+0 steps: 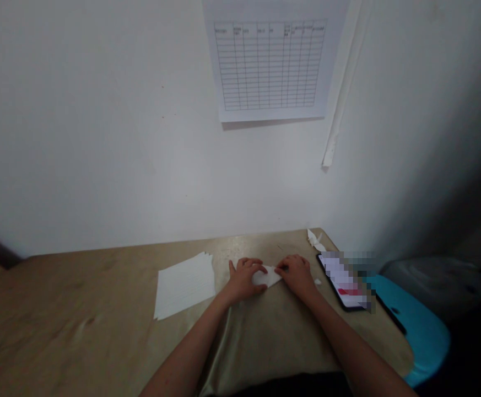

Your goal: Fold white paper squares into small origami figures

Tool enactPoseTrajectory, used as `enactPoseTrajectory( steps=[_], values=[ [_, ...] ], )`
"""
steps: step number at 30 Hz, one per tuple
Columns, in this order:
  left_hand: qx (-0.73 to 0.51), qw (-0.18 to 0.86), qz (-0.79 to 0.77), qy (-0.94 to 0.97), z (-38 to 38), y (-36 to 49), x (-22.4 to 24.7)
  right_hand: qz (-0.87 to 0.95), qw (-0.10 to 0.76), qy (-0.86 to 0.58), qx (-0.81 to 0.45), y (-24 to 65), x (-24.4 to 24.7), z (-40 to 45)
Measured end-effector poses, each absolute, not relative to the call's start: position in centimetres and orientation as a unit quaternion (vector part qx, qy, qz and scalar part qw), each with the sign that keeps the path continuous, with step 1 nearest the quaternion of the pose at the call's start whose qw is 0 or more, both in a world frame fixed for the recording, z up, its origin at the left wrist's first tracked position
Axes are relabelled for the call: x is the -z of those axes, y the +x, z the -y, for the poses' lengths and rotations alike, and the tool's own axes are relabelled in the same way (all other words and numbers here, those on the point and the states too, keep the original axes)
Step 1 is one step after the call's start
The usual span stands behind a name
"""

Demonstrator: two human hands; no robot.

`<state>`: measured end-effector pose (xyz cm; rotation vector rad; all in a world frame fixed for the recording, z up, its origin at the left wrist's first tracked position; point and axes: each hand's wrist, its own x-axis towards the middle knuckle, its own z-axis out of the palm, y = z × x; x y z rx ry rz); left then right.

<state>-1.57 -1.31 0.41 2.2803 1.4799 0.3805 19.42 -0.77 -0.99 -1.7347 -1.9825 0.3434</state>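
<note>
A small folded piece of white paper (270, 277) lies on the tan-covered table between my hands. My left hand (245, 280) rests over its left part, fingers spread, with thumb and fingertips touching the paper. At the paper's right corner, my right hand (297, 274) is closed, pinching the edge between thumb and fingers. To the left of my left hand lies a stack of white paper sheets (185, 286), slightly fanned at the corners. The underside of the folded piece and part of its left side are hidden.
A phone (341, 281), its screen lit and partly blurred, lies right of my right hand. Crumpled white paper (315, 240) sits at the back right corner, and a small white scrap (317, 282) beside my hand. A turquoise stool (424, 325) stands past the right edge. A printed table sheet (271, 71) hangs on the wall.
</note>
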Motion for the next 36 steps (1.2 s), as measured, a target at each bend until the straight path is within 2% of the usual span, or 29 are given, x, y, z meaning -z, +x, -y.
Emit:
enactPoseTrajectory(
  steps=[20,36],
  values=[
    [-0.148,0.188,-0.553,0.798,1.2,-0.8,0.0,0.712,0.244,-0.646,-0.127,19.0,1.0,0.7],
    [-0.102,0.216,-0.511,0.826,1.3,-1.9,-1.1,0.721,0.251,-0.634,-0.125,18.9,1.1,0.7]
  ],
)
